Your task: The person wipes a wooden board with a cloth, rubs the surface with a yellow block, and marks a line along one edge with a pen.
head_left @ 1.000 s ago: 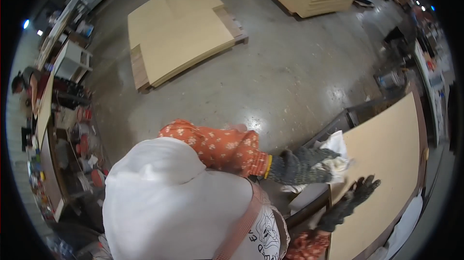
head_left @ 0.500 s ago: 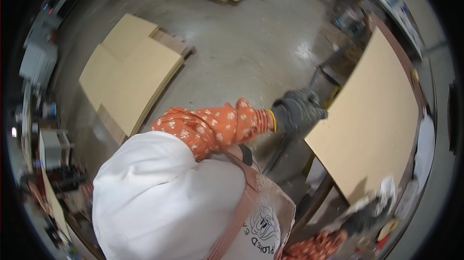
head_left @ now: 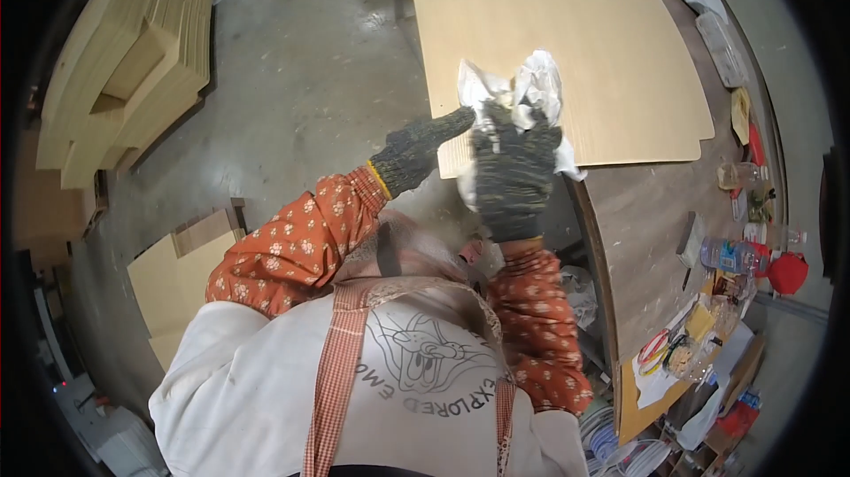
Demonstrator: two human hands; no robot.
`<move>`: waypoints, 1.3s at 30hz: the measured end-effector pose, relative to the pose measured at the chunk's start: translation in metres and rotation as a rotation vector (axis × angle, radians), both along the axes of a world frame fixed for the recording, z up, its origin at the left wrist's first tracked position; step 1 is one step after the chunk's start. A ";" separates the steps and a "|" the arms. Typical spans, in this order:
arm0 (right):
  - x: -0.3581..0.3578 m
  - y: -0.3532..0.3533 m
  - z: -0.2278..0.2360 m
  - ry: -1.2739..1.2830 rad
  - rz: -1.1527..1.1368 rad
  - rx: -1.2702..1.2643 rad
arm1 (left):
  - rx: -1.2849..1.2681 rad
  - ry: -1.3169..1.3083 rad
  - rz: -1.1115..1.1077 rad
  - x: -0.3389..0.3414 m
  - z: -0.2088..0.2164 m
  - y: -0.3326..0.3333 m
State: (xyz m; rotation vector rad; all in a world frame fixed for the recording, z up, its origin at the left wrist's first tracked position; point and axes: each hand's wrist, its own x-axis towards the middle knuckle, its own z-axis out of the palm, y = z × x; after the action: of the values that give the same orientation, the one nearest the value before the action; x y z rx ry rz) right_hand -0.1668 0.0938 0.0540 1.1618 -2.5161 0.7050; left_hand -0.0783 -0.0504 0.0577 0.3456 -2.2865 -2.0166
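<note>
A pale wood-coloured board (head_left: 575,25) lies on the brown worktable (head_left: 651,211). My right hand (head_left: 513,171), in a dark knitted glove, is closed on a crumpled white rag (head_left: 538,87) over the board's near left corner. Parts of the rag stick out past the fingers and hang beyond the board's edge. My left hand (head_left: 421,147), gloved the same way, reaches in from the left with its fingers stretched toward the rag. Its fingertips meet the rag's left side, and I see nothing held in them. Orange flowered sleeves cover both forearms.
Stacked boards (head_left: 133,61) stand at the far left, with another pile (head_left: 168,273) nearer me. Along the table's right side are plastic bottles (head_left: 730,255), a red object (head_left: 787,273) and rolls of tape (head_left: 653,351). Coiled tubing (head_left: 620,446) lies below.
The view has swung toward the table. My left hand has left the board's corner and come beside the rag. My right hand, with the rag, now shows fully at the board's near corner.
</note>
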 end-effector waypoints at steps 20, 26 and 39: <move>-0.057 0.054 -0.032 0.325 -0.176 -0.180 | 0.743 -0.158 0.177 0.026 -0.027 -0.009; 0.013 0.020 -0.041 0.005 -0.426 -0.455 | 0.733 -0.008 0.155 0.021 -0.032 0.005; -0.100 0.086 -0.033 0.191 -0.826 -0.018 | -0.233 0.198 -0.111 0.024 -0.103 -0.035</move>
State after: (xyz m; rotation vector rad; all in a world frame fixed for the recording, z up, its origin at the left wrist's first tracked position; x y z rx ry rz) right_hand -0.2665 0.1801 0.0208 0.1028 -2.4829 0.3602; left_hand -0.0548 -0.0851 -0.0449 0.0026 -2.4246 -1.7133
